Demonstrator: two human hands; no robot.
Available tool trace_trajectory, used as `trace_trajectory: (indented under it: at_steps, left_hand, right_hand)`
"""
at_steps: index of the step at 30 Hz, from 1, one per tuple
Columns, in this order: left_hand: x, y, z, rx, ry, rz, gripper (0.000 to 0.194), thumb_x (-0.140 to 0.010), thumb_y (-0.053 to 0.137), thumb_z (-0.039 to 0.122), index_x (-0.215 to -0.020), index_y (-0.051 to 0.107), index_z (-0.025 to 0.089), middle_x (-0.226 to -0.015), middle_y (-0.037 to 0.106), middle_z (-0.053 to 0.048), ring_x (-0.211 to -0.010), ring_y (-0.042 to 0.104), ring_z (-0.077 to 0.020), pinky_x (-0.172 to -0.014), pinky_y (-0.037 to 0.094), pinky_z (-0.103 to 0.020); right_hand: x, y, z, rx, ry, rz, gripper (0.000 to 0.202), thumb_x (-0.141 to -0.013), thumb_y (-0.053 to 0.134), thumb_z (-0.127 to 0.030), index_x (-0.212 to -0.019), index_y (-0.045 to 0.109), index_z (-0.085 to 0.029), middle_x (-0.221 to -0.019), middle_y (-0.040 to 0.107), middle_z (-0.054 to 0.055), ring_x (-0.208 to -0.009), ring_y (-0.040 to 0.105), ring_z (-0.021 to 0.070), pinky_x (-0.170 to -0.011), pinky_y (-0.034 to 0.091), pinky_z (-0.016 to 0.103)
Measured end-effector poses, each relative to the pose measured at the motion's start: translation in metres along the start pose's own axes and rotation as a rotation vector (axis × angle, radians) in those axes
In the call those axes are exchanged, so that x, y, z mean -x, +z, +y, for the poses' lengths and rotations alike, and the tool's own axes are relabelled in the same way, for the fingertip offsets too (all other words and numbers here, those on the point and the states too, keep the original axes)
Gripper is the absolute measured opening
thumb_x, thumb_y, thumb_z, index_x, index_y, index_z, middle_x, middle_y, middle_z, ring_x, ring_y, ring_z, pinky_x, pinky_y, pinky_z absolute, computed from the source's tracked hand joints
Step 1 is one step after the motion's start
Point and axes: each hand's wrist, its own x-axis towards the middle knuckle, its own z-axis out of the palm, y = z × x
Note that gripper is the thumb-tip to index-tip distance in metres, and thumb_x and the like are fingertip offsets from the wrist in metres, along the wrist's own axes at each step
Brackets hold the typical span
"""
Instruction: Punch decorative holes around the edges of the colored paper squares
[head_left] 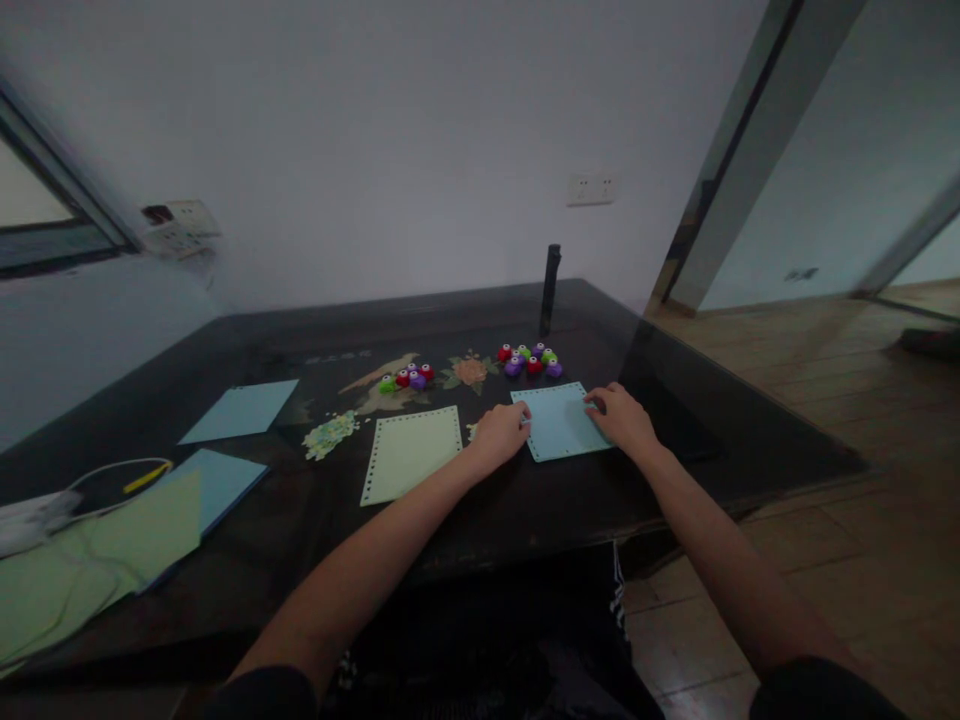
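1. The light blue sheet lies flat on the dark table, in front of the person and between the two hands. Small punched holes run along its edges.
2. The left hand is at the sheet's left edge, its fingers bent inward; whether they pinch the paper or only rest on it, I cannot tell.
3. The right hand is at the sheet's right side, thumb and fingers curved over it; its grip cannot be made out either.
4. Just left of the left hand lies a pale green sheet, with holes along its edges too. A few paper bits show between them.
5. Beyond the blue sheet sits a cluster of small red, purple and green craft punches; a smaller group of punches sits beyond the green sheet.
6. Left of the green sheet is a scattered pile of paper cuttings.
7. Farther left lie a single blue sheet, a blue stack and, overlapping that stack, yellow-green sheets.
8. A black upright object stands behind the larger cluster.
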Motion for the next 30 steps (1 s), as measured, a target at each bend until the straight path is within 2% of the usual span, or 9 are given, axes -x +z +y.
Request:
trace_trajectory:
  at_steps: [2, 5, 10, 13, 16, 19, 21, 26, 30]
  left_hand:
    - [0.002, -0.008, -0.004, 0.029, 0.018, 0.007, 0.023, -0.082, 0.049, 0.024, -0.102, 0.061, 0.022, -0.086, 0.069, -0.004, -0.079, 0.063, -0.0175, -0.073, 0.047, -0.027]
    - [0.009, -0.033, -0.022, 0.076, 0.062, 0.059, 0.022, -0.083, 0.048, 0.024, -0.1, 0.062, 0.022, -0.08, 0.068, -0.002, -0.074, 0.063, -0.016, -0.07, 0.046, -0.026]
    - [0.035, -0.085, -0.094, 0.068, 0.021, 0.216, 0.021, -0.083, 0.046, 0.024, -0.094, 0.063, 0.019, -0.087, 0.068, -0.003, -0.076, 0.061, -0.0146, -0.072, 0.046, -0.026]
    - [0.055, -0.099, -0.139, 0.004, -0.071, 0.275, 0.018, -0.082, 0.048, 0.024, -0.089, 0.064, 0.018, -0.089, 0.067, -0.004, -0.076, 0.06, -0.0153, -0.074, 0.047, -0.028]
    - [0.071, -0.096, -0.166, -0.001, -0.137, 0.315, 0.019, -0.082, 0.047, 0.023, -0.091, 0.063, 0.019, -0.095, 0.066, -0.006, -0.083, 0.06, -0.0168, -0.077, 0.048, -0.03]
    - [0.079, -0.086, -0.174, -0.003, -0.102, 0.298, 0.021, -0.082, 0.048, 0.024, -0.098, 0.061, 0.019, -0.104, 0.063, -0.007, -0.096, 0.059, -0.019, -0.086, 0.046, -0.034]
    - [0.081, -0.082, -0.174, -0.019, -0.059, 0.254, 0.025, -0.081, 0.052, 0.028, -0.103, 0.06, 0.019, -0.111, 0.06, -0.008, -0.106, 0.055, -0.0205, -0.093, 0.043, -0.037]
    - [0.081, -0.076, -0.177, -0.076, -0.021, 0.148, 0.054, -0.072, 0.064, 0.042, -0.118, 0.054, 0.015, -0.123, 0.053, -0.014, -0.116, 0.048, -0.0246, -0.1, 0.036, -0.04]
    - [0.081, -0.073, -0.179, -0.085, -0.051, 0.11, 0.056, -0.071, 0.066, 0.043, -0.118, 0.055, 0.016, -0.118, 0.055, -0.013, -0.111, 0.05, -0.0256, -0.098, 0.037, -0.04]
  right_hand:
    - [0.004, -0.006, -0.005, 0.037, 0.025, 0.047, 0.023, -0.081, 0.057, -0.033, -0.1, 0.065, -0.025, -0.108, 0.052, 0.008, -0.081, 0.058, 0.0193, -0.061, 0.04, 0.028]
    - [0.008, -0.013, -0.015, 0.001, -0.011, 0.128, 0.022, -0.083, 0.053, -0.034, -0.1, 0.064, -0.026, -0.105, 0.053, 0.006, -0.084, 0.057, 0.0196, -0.061, 0.04, 0.028]
    - [0.006, -0.02, -0.057, -0.192, -0.249, 0.106, 0.016, -0.083, 0.054, -0.027, -0.092, 0.066, -0.022, -0.089, 0.059, 0.004, -0.076, 0.057, 0.0164, -0.069, 0.041, 0.028]
    - [0.002, -0.021, -0.101, -0.255, -0.414, 0.052, 0.013, -0.083, 0.055, -0.025, -0.09, 0.065, -0.02, -0.09, 0.063, 0.004, -0.077, 0.057, 0.0164, -0.072, 0.042, 0.029]
    - [-0.004, -0.013, -0.149, -0.286, -0.55, -0.025, 0.014, -0.084, 0.055, -0.024, -0.092, 0.065, -0.02, -0.093, 0.066, 0.004, -0.083, 0.059, 0.0174, -0.074, 0.043, 0.029]
    - [-0.011, 0.006, -0.187, -0.224, -0.617, -0.136, 0.018, -0.083, 0.057, -0.027, -0.097, 0.066, -0.02, -0.099, 0.066, 0.006, -0.092, 0.06, 0.0206, -0.077, 0.044, 0.032]
    - [-0.015, 0.021, -0.203, -0.152, -0.641, -0.187, 0.023, -0.083, 0.059, -0.033, -0.1, 0.065, -0.019, -0.105, 0.064, 0.01, -0.099, 0.058, 0.0243, -0.081, 0.045, 0.035]
    - [-0.015, 0.048, -0.208, 0.006, -0.693, -0.2, 0.039, -0.08, 0.06, -0.043, -0.106, 0.063, -0.013, -0.113, 0.058, 0.016, -0.112, 0.049, 0.0301, -0.09, 0.042, 0.041]
    - [-0.01, 0.056, -0.202, 0.033, -0.715, -0.178, 0.035, -0.081, 0.06, -0.039, -0.104, 0.063, -0.012, -0.114, 0.055, 0.018, -0.11, 0.048, 0.0299, -0.09, 0.042, 0.041]
